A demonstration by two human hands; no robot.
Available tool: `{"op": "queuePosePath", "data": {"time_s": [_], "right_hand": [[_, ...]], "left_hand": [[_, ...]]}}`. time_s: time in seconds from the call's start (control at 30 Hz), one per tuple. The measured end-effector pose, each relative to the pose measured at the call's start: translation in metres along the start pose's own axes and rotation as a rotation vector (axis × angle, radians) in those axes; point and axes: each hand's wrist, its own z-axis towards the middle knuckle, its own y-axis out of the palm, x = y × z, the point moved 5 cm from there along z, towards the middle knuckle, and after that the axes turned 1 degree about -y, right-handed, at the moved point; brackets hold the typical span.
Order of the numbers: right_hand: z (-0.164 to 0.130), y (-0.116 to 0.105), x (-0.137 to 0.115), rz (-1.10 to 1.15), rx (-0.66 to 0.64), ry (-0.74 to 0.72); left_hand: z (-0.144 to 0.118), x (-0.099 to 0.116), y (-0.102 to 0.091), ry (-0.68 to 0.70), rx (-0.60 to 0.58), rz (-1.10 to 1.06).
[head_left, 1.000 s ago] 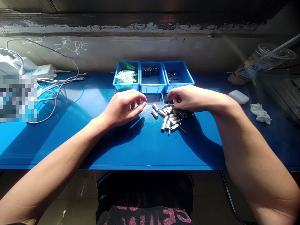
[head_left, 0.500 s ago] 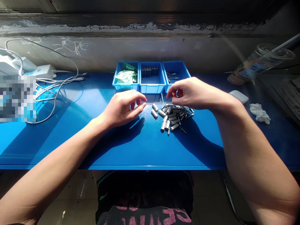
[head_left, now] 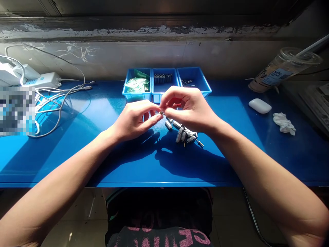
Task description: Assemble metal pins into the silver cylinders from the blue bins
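The fingertips of my left hand (head_left: 137, 118) and my right hand (head_left: 189, 108) meet in front of the bins. Between them is a small shiny metal piece, seemingly a rivet (head_left: 161, 113), pinched by both hands and mostly covered by fingers. Below and behind my right hand lies a pile of metal hex standoffs (head_left: 178, 137), partly hidden by that hand. A loose pin-like rivet (head_left: 199, 143) sticks out at the pile's near right side.
Three blue bins stand against the wall: one with green packets (head_left: 138, 84), one with upright metal tubes (head_left: 163, 78), one with thin rivets (head_left: 186, 82). White cables (head_left: 61, 92) lie left; a plastic cup (head_left: 280, 73), white case (head_left: 260, 106) and crumpled tissue (head_left: 284, 123) lie right.
My right hand has moved left from above the pile to my left hand's fingertips, carrying a small rivet. My left hand has stayed almost in place.
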Motion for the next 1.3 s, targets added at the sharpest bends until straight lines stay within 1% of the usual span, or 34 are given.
{"op": "queuePosePath", "data": {"time_s": [0.17, 0.37, 0.57, 0.67, 0.8, 0.93, 1.03, 1.1, 1.17, 1.3], "right_hand": [[-0.001, 0.004, 0.001, -0.012, 0.008, -0.019], [-0.001, 0.005, 0.006, 0.023, 0.039, -0.028], [0.000, 0.003, 0.014, 0.131, 0.052, 0.038], [0.001, -0.002, 0.014, 0.087, 0.075, 0.079], [0.001, -0.006, 0.014, -0.006, 0.073, 0.142], [0.001, -0.009, 0.014, -0.074, 0.034, 0.160], [0.000, -0.020, 0.014, -0.113, -0.040, 0.195], [-0.001, -0.031, 0.014, -0.063, -0.109, 0.239], [-0.003, -0.044, 0.013, 0.069, -0.140, 0.279], [-0.005, -0.065, 0.012, 0.356, -0.066, 0.314]], "left_hand": [[-0.001, 0.001, 0.000, 0.026, 0.013, 0.009], [0.000, 0.000, -0.001, 0.002, 0.028, 0.003], [0.000, -0.001, -0.001, -0.006, 0.037, 0.006], [0.000, -0.003, -0.001, -0.031, 0.035, 0.025], [0.000, -0.005, 0.000, -0.055, 0.034, 0.038], [0.000, -0.004, -0.001, -0.057, 0.028, 0.015], [0.000, -0.002, -0.002, -0.059, 0.042, -0.012], [0.000, -0.002, -0.003, -0.062, 0.054, -0.014], [0.000, -0.001, -0.003, -0.054, 0.059, -0.002], [-0.001, -0.001, 0.001, 0.003, 0.029, 0.008]]}}
